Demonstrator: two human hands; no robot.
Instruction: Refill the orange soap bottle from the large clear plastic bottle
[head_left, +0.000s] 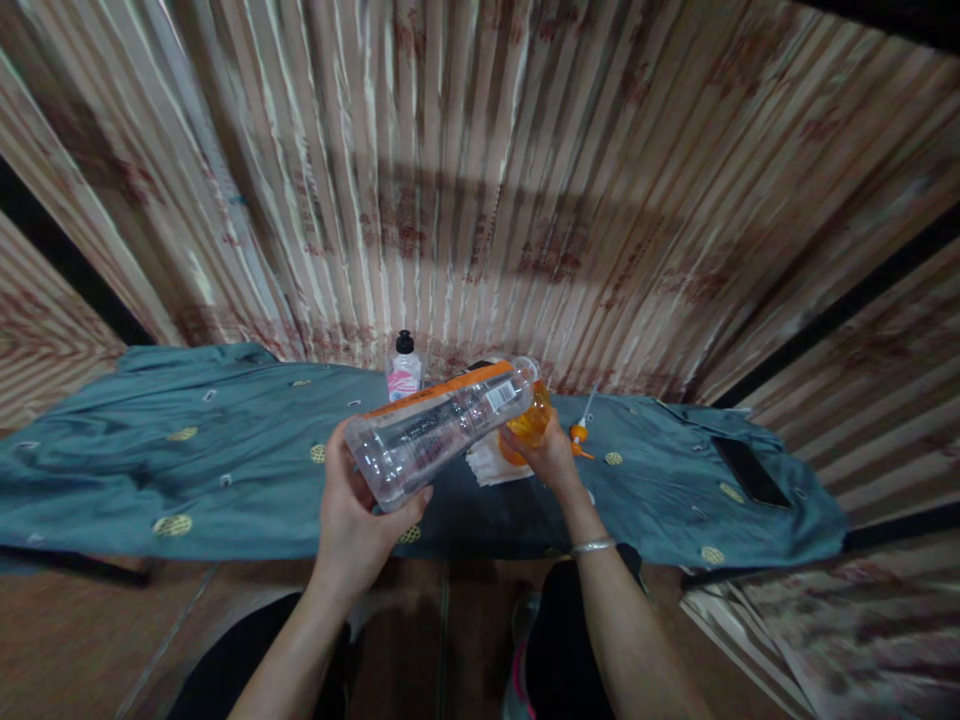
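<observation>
My left hand [360, 510] is closed round the base of a large clear plastic bottle [435, 440] with an orange-edged label and a barcode. The bottle lies tilted, its mouth toward the upper right, close to a smaller bottle [534, 418] of orange liquid. Fingers of my right hand [551, 450] wrap round that smaller bottle, above a white cloth [491, 465]. Whether liquid passes between the two bottles I cannot make out. To the right on the table lies an orange pump top [578, 434] with its dip tube.
A clear bottle with a black cap and pink label [405, 370] stands at the back. A black phone [750, 472] lies at the right. Green patterned cloth [247, 460] covers the narrow table. Striped curtains [465, 180] hang behind, between dark metal poles [67, 250].
</observation>
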